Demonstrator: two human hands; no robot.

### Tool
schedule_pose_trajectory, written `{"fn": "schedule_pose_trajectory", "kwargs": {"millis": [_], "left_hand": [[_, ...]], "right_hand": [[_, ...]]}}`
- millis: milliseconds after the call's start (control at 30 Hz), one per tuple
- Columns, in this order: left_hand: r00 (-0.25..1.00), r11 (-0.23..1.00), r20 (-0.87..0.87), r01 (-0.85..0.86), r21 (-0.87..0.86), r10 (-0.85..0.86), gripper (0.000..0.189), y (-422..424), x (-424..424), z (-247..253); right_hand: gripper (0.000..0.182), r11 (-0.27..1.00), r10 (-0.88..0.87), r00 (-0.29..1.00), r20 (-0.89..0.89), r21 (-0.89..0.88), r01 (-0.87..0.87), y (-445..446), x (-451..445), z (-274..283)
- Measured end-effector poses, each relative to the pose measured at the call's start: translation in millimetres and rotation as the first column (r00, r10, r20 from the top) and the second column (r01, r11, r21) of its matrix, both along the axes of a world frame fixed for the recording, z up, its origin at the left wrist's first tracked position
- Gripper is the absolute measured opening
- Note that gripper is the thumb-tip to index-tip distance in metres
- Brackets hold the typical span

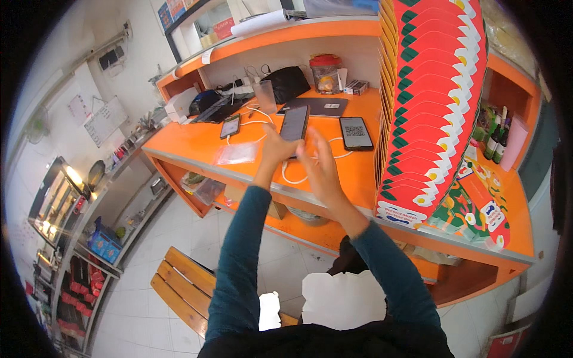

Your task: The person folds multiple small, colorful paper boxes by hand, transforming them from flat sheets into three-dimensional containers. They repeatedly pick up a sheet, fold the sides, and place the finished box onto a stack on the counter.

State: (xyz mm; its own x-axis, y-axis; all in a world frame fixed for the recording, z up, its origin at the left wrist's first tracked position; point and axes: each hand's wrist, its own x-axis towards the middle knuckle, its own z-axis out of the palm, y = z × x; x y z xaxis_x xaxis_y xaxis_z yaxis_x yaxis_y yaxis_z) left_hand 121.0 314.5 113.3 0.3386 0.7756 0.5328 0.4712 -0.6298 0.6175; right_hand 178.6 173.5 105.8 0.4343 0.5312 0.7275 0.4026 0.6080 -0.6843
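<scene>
My left hand (275, 150) grips the lower left edge of a smartphone (295, 123), its thumb lying across the bottom of the phone. The phone is tilted up over an orange counter (358, 179), with a white cable (293, 181) looping below it. Close to the phone's lower right edge is my right hand (324, 172), fingers apart; whether its fingertips touch the phone is unclear. To the right lies a second smartphone (357, 133) displaying a square code. A third phone (230, 126), with a cable plugged in, rests on the left.
Tall nested red cartons (429, 112) rise at right, beside flat printed cartons (479, 206). Behind the phones are a closed laptop (320, 106), a plastic cup (265, 96) and a red-lidded jar (325, 76). An opened white carton (344, 300) sits near my lap; a wooden slatted seat (186, 286) stands left.
</scene>
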Motion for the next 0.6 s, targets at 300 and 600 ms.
{"fn": "schedule_pose_trajectory", "kwargs": {"millis": [300, 600], "left_hand": [[0.986, 0.845, 0.080, -0.169, 0.508, 0.149, 0.090, -80, -27, 12], [0.949, 0.928, 0.283, 0.025, 0.370, -0.139, 0.072, -76, -39, 7]], "right_hand": [[0.062, 0.638, 0.770, 0.592, -0.239, 0.256, -0.726, 58, 14, 12], [0.056, 0.642, 0.766, 0.573, -0.291, 0.340, -0.687, 67, 15, 12]]}}
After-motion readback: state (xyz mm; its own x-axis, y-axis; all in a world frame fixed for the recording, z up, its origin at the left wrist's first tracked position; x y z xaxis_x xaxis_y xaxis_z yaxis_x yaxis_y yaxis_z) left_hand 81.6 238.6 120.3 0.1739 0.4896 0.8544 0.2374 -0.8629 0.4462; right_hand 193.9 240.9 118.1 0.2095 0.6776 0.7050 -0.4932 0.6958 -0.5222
